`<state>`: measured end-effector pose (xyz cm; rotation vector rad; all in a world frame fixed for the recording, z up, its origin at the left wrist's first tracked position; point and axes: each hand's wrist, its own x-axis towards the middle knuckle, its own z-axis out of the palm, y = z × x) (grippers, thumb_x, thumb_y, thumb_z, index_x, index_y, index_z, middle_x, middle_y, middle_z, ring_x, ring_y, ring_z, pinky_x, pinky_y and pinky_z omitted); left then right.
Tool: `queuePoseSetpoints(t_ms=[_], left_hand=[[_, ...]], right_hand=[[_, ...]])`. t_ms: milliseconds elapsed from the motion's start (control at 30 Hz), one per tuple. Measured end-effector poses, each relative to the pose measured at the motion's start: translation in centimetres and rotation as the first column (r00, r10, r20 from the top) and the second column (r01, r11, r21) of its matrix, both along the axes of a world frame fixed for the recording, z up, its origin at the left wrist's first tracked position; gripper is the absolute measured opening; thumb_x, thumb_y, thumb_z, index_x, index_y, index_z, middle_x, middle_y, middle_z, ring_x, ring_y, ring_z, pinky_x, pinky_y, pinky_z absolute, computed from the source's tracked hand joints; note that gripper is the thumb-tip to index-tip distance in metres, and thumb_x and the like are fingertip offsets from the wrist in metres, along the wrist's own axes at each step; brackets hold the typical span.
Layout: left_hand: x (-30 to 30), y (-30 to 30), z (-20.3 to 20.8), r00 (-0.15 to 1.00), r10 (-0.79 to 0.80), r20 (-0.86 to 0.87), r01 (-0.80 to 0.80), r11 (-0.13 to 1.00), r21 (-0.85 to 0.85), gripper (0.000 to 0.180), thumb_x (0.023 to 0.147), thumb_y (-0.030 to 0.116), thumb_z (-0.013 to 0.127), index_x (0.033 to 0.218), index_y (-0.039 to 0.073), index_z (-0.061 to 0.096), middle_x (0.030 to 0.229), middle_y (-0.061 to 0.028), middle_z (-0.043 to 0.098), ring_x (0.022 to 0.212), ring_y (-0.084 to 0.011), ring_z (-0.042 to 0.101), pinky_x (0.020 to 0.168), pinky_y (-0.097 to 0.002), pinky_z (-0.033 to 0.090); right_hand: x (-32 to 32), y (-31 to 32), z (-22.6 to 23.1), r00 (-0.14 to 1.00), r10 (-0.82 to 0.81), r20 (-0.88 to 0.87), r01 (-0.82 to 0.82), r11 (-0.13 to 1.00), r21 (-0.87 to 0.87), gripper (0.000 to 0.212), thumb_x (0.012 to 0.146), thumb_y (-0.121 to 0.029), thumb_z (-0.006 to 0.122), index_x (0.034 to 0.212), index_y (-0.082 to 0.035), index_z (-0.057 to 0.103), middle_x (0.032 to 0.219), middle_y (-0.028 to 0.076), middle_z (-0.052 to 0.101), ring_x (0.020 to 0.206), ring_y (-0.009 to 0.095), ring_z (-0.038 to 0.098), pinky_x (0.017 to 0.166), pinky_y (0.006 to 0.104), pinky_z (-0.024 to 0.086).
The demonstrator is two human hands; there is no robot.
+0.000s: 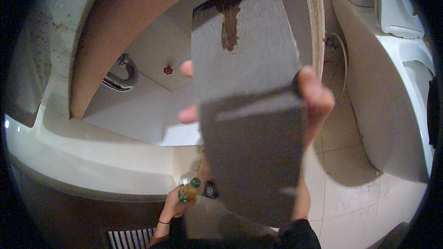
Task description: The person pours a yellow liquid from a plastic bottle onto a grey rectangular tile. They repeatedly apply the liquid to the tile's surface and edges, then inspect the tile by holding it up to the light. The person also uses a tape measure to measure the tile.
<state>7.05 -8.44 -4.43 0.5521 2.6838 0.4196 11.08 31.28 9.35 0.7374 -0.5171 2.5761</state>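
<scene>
My right hand (pixel 316 99) grips a grey rectangular board (pixel 254 157) held up in front of me. Its thumb side wraps the right edge, while two fingertips show past the left edge; the palm is hidden behind the board. A brown patch (pixel 230 27), like a stain or peeled surface, runs down from the board's dark upper end. Lower and to the left, my left hand (pixel 174 204) is closed around a clear bottle (pixel 188 191) with a green cap and yellowish contents.
A curved vanity with a stone counter (pixel 60 41) stands at left. Its open underside shows a bent drainpipe (pixel 127 78) and a red valve handle (pixel 168 70). At right are a white toilet (pixel 397 92) and a hose (pixel 346 60). A striped grille (pixel 131 240) lies lower left.
</scene>
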Motion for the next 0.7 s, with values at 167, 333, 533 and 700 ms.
queuePoseSetpoints(t_ms=[167,333,533,700], left_hand=[[0.2,1.0,0.4,1.000,0.004,0.021,-0.005,1.000,0.015,0.035,0.068,0.014,0.084,0.093,0.005,0.061,0.086,-0.0071,0.067,0.078,-0.0169,0.061,0.076,-0.0337,0.052],[0.2,1.6,0.4,0.998,0.031,0.056,-0.032,0.999,0.018,0.040,0.068,0.019,0.084,0.095,0.004,0.061,0.088,-0.0143,0.068,0.083,-0.0294,0.065,0.076,-0.0375,0.053],[0.8,2.4,0.9,1.000,0.006,0.009,-0.007,0.997,0.078,0.041,0.068,0.023,0.084,0.095,0.003,0.062,0.088,-0.0167,0.068,0.081,-0.0325,0.068,0.074,-0.0382,0.053],[1.4,2.7,1.7,0.996,0.077,0.050,-0.080,0.994,0.068,0.039,0.068,0.022,0.084,0.094,0.003,0.062,0.086,-0.0154,0.068,0.078,-0.0267,0.067,0.074,-0.0365,0.052]], right_hand=[[3.8,1.8,1.7,0.951,0.018,0.309,0.015,0.995,-0.103,0.064,0.088,-0.053,0.042,0.127,-0.002,0.049,0.110,0.022,0.060,0.097,0.036,0.066,0.075,0.0516,0.060],[1.7,2.5,1.9,0.991,-0.076,0.109,0.073,0.997,0.032,0.079,0.090,-0.058,0.036,0.146,-0.002,0.032,0.133,0.032,0.047,0.097,0.053,0.063,0.071,0.0601,0.060],[1.3,2.2,1.8,0.996,0.070,0.049,-0.064,0.992,-0.111,0.066,0.087,-0.055,0.041,0.120,0.000,0.056,0.103,0.023,0.064,0.082,0.036,0.068,0.068,0.0434,0.057],[0.1,3.1,0.3,0.974,0.213,-0.076,-0.223,0.960,-0.167,0.066,0.086,-0.054,0.042,0.117,0.002,0.059,0.099,0.022,0.067,0.084,0.031,0.069,0.070,0.0391,0.057]])
